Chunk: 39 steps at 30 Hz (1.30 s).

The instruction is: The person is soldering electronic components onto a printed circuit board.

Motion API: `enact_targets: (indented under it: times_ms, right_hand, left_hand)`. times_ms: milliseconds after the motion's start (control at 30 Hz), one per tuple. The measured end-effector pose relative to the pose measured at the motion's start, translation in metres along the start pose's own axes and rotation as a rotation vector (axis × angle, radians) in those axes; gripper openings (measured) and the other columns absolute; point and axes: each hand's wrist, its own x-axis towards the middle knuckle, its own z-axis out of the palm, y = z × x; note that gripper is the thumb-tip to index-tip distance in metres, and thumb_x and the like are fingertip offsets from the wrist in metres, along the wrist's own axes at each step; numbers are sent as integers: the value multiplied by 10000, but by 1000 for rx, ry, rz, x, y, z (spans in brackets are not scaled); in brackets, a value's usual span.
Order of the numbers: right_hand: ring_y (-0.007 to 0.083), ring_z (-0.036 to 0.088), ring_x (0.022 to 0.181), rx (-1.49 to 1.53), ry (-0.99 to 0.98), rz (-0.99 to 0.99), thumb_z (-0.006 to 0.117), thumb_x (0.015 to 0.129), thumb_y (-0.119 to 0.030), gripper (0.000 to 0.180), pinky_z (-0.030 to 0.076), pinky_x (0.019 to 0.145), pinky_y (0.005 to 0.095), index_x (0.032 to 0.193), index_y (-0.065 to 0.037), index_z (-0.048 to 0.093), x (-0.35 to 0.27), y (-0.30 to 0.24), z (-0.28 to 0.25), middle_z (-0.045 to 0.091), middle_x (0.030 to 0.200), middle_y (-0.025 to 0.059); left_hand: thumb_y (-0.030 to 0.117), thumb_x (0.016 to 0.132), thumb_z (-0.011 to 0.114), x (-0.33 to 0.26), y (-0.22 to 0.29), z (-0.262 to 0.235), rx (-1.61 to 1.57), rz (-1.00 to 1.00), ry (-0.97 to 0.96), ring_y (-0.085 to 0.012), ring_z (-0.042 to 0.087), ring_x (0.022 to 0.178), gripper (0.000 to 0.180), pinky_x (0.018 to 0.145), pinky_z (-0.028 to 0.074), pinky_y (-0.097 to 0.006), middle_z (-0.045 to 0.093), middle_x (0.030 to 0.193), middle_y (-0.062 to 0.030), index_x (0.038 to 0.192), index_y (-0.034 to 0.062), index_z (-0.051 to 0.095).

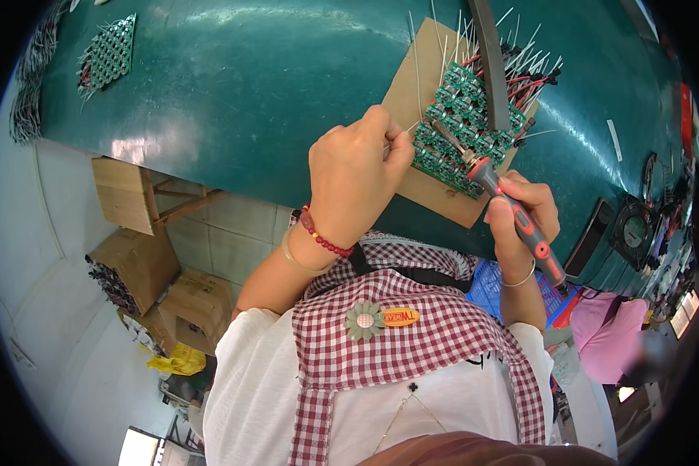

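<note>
My right hand [523, 216] grips a grey and red soldering iron [512, 211], its tip resting on a panel of small green circuit boards [460, 130]. The panel lies on a brown cardboard sheet [408, 93] near the green table's front edge, with several white and red wires sticking out at its far side. My left hand [357, 175] is closed on a thin strand of solder wire [413, 128] that reaches toward the panel's left edge. A red bead bracelet sits on my left wrist.
A second panel of boards [107, 56] lies at the green table's [233, 85] far left. A dark strip [491, 62] crosses above the panel. Cardboard boxes [136, 264] sit on the floor left. A black fan [633, 231] and another person in pink [617, 334] are right.
</note>
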Motion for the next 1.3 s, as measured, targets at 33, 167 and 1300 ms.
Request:
enact_targets:
  times_ms: [33, 167, 1300]
  right_hand:
    - [129, 531, 608, -15, 21, 4, 688, 783, 32, 230, 401, 540, 267, 1000, 5, 615, -1, 0, 2, 598, 723, 72]
    - [143, 557, 595, -90, 59, -25, 706, 769, 29, 238, 426, 526, 284, 990, 10, 618, -6, -6, 14, 608, 714, 75]
    - [185, 468, 475, -120, 147, -374, 657, 779, 12, 238, 365, 471, 324, 1003, 39, 582, -12, 1, 2, 528, 597, 73]
  left_hand:
    - [92, 769, 699, 1, -1, 1, -1, 10, 0, -280, 587, 517, 162, 480, 443, -382, 613, 607, -79, 728, 67, 544]
    - [93, 776, 694, 1, -2, 2, 19, 15, -12, -278, 605, 527, 153, 476, 449, -383, 616, 610, -82, 730, 65, 551]
    - [79, 812, 708, -1, 20, 5, 171, 96, -81, -236, 605, 535, 131, 482, 443, -333, 632, 651, -87, 758, 36, 597]
